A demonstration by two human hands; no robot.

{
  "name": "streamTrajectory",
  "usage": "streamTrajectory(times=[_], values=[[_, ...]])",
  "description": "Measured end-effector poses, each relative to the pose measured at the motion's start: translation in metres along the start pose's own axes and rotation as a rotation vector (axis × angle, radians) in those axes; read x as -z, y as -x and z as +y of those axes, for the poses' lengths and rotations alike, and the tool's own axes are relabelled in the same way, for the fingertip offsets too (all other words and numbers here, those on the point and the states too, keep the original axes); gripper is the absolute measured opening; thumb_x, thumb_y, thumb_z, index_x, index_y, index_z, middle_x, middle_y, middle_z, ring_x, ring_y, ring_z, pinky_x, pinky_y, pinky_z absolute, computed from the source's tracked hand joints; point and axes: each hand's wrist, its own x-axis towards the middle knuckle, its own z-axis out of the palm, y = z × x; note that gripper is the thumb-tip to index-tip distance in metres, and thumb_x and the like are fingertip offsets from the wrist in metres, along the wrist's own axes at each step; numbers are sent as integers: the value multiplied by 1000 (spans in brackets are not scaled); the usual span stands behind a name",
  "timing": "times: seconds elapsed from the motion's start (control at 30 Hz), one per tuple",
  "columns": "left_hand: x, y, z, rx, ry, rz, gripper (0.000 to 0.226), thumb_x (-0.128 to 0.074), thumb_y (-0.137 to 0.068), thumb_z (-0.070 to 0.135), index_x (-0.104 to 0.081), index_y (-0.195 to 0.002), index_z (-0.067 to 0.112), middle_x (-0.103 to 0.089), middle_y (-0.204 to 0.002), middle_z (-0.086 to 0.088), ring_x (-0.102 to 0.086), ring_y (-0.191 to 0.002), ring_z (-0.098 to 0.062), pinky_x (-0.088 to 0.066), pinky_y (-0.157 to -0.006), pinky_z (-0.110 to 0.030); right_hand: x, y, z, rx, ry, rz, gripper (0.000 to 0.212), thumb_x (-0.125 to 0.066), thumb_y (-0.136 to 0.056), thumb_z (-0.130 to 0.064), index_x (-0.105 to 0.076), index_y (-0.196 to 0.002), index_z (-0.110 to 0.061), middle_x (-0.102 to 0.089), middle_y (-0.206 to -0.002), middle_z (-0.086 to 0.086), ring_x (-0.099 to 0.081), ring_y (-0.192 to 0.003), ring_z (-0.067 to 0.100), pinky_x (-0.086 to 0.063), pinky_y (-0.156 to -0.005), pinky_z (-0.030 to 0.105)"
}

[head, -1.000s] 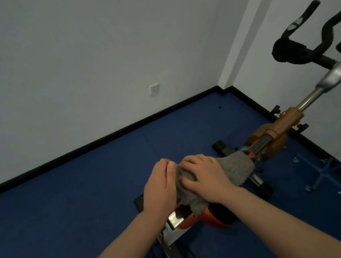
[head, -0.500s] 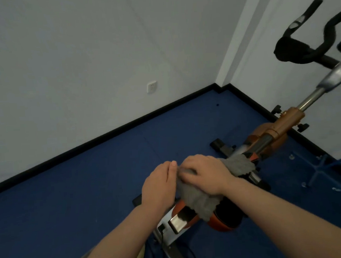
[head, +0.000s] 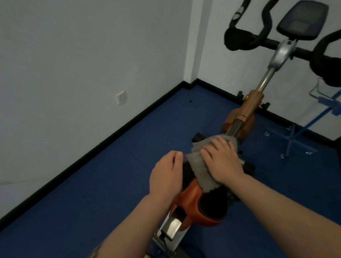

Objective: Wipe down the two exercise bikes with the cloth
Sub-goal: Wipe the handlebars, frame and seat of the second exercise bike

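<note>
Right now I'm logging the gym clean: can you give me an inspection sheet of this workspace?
Surface: blue floor, nothing loose seen.
Job's things: grey cloth draped over the orange bike at its saddle.
Clutter: clear stand by the right wall.
Grippers: right hand presses flat on the cloth; left hand rests curled on the saddle's edge, grip unclear.
Cables: dark lead at the bike's rear.
Surroundings: white walls, socket, black handlebars.

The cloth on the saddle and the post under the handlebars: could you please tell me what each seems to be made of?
The cloth looks like grey fleece or microfibre: matte, fuzzy-edged, draping over the saddle. The post appears to be polished metal, silvery with a bright highlight.
</note>
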Motion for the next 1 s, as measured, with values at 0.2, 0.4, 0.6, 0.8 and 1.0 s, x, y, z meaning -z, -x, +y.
streamTrajectory(times=[0.2,0.4,0.6,0.8,1.0], values=[[-19,-27,10,-29,-35,-132,28,-37,-100,40,-63,-96,28,-64,-94,12,-56,-84,-1,-47,-73,-28,-26,51,-43,-267,-207,102,65,-10,-99,-52,-1,-156,-20,12,-162,8,18,-148,22,-1,-122,40],[-29,-42,1,76,-262,-193,41,-26,-100,46,-62,-91,30,-56,-84,15,-49,-73,-3,-36,-64,-32,-19,46,-41,-498,-503,15,71,-20,-101,-53,16,-154,-21,22,-159,6,-24,-144,31,-38,-106,35],[-32,-46,-1,45,-386,-282,50,-21,-101,47,-65,-94,25,-58,-90,12,-53,-81,-11,-38,-71,-34,-8,54,-38,-548,-616,16,70,-23,-102,-51,25,-149,-32,-39,-150,7,-60,-106,25,-53,-84,40],[-32,-43,-1,12,-445,-293,54,-19,-100,49,-64,-85,24,-62,-87,7,-57,-79,-12,-43,-72,-34,-19,80,-47,-560,-556,-10,69,-15,-98,-58,18,-152,-29,-37,-151,2,-58,-109,18,-51,-79,34],[-26,-42,1,-7,-377,-322,51,-25,-101,45,-61,-76,18,-62,-85,2,-58,-78,-16,-44,-71,-35,-8,49,-41,-708,-658,41,58,-26,-104,-41,-7,-153,-18,-62,-116,11,-62,-93,29,-53,-79,44]])
